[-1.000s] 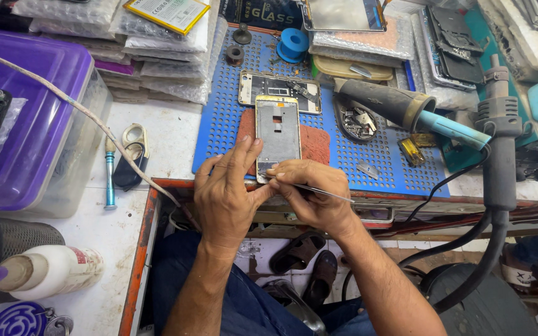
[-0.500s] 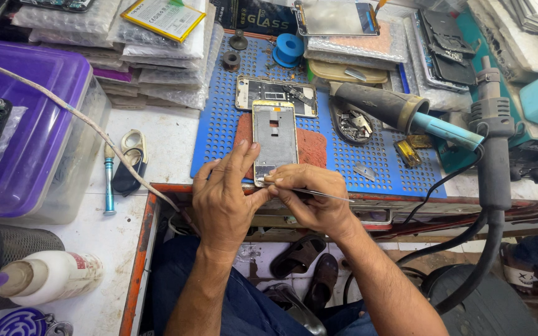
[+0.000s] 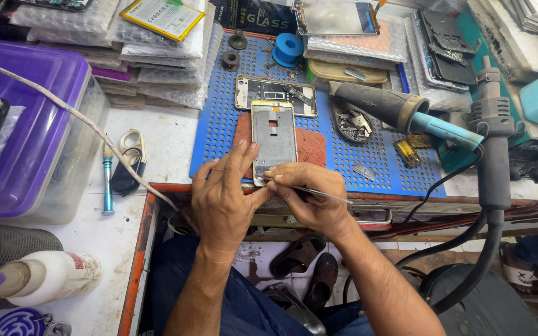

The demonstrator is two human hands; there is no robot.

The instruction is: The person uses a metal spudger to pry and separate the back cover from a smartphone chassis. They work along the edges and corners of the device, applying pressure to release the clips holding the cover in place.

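Note:
A grey metal phone frame lies upright on a reddish pad on the blue perforated mat. My left hand rests at the frame's lower left corner, fingers spread, thumb against its bottom edge. My right hand pinches thin metal tweezers whose tips touch the frame's bottom edge; the handle points right.
A second phone body lies behind the frame. A soldering iron, a hot-air handle with black cable, a blue tape roll, a purple-lidded box, a blue screwdriver and a white bottle surround the mat.
Both hands stay at the frame's bottom edge; the tweezers shift only slightly. The view has drifted a little.

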